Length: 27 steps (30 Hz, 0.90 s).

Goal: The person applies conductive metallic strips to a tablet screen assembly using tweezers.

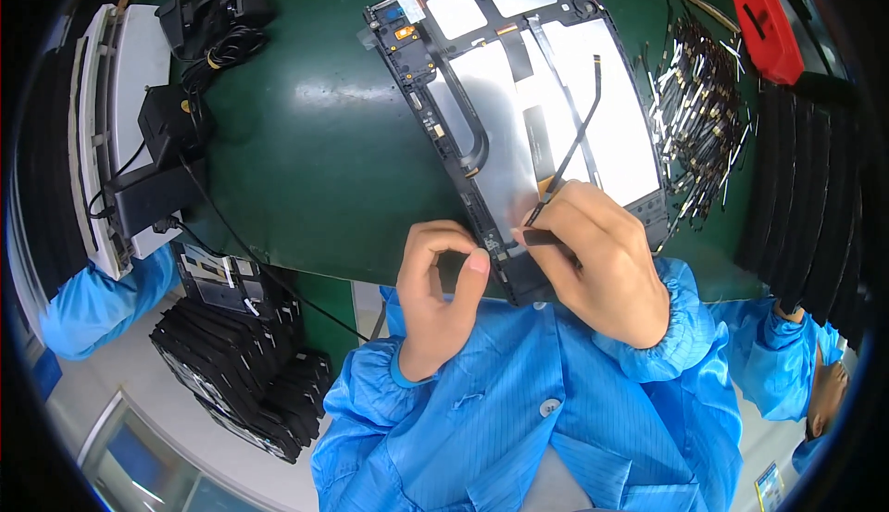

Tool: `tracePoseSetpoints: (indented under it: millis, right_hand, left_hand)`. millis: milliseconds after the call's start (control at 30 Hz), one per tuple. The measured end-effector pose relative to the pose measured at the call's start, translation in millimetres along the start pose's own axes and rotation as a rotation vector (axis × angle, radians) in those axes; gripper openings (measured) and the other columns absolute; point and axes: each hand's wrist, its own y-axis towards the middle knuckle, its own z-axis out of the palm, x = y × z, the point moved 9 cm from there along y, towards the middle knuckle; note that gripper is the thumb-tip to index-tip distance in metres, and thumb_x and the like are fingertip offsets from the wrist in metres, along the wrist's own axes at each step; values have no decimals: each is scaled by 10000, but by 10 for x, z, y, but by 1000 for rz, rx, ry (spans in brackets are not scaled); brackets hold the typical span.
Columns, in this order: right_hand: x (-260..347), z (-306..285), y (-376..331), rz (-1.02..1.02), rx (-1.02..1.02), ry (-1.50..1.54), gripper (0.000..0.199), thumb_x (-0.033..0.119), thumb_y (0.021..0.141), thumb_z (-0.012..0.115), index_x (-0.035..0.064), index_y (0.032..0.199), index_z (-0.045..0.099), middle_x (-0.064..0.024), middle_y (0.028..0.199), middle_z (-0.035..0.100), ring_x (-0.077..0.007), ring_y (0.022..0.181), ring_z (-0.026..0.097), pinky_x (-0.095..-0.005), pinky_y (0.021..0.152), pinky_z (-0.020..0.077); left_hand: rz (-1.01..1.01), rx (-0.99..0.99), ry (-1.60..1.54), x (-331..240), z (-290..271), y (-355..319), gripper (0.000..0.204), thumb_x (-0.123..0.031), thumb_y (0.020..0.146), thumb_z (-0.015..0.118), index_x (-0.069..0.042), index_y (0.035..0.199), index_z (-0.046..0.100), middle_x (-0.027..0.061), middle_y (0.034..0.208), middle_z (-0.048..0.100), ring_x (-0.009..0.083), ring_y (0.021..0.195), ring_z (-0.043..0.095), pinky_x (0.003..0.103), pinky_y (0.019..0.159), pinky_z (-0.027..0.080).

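Note:
An opened tablet (519, 114) with a black frame and silver-white plates lies on the green table, tilted in front of me. My right hand (593, 262) is closed over its lower part, pinching a thin black flex cable (582, 128). That cable slants up across the plates, its far end pointing away from me. A small dark piece sits under those fingertips; its kind is unclear. My left hand (437, 294) is curled at the tablet's lower left edge, thumb and index tips close together. Whatever lies between them is too small to make out.
Loose dark strips with silver ends form a pile (699, 114) right of the tablet. Beyond it stands a red tray (767, 29). Black adapters (171, 118) with cords lie at left beside a pale panel (143, 40). Stacked black frames (231, 364) stand lower left. Other people's blue sleeves (116, 304) show at both sides.

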Motion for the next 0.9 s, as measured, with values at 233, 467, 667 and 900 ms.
tracePoseSetpoints:
  millis: [233, 467, 667, 900]
  right_hand:
    - [29, 25, 18, 22, 146, 14, 188, -16, 689, 643, -14, 865, 577, -148, 857, 519, -327, 835, 554, -386, 711, 470]
    - [52, 48, 28, 20, 120, -1, 157, -38, 678, 609, -12, 829, 572, -126, 828, 492, -316, 790, 537, -387, 668, 463]
    - [31, 71, 23, 2, 62, -8, 169, -44, 654, 599, -14, 817, 563, -121, 813, 478, -314, 760, 529, -394, 629, 461]
    - [42, 41, 16, -3, 27, -16, 167, -36, 658, 599, -15, 819, 563, -125, 815, 482, -311, 770, 535, -391, 628, 464]
  left_hand:
    - [-17, 0, -26, 15, -8, -15, 124, 23, 808, 609, 5, 906, 535, 96, 937, 514, 152, 848, 521, 258, 779, 417]
    - [-31, 7, -50, 17, -4, -54, 139, 32, 804, 607, 3, 919, 534, 95, 944, 512, 151, 849, 521, 255, 775, 416]
    - [116, -50, 49, -69, -9, -58, 146, 31, 787, 619, 11, 911, 546, 103, 903, 537, 155, 811, 522, 246, 739, 414]
    - [144, -77, 45, -138, 7, 35, 156, 26, 768, 653, 18, 893, 560, 97, 847, 557, 137, 753, 530, 247, 700, 427]
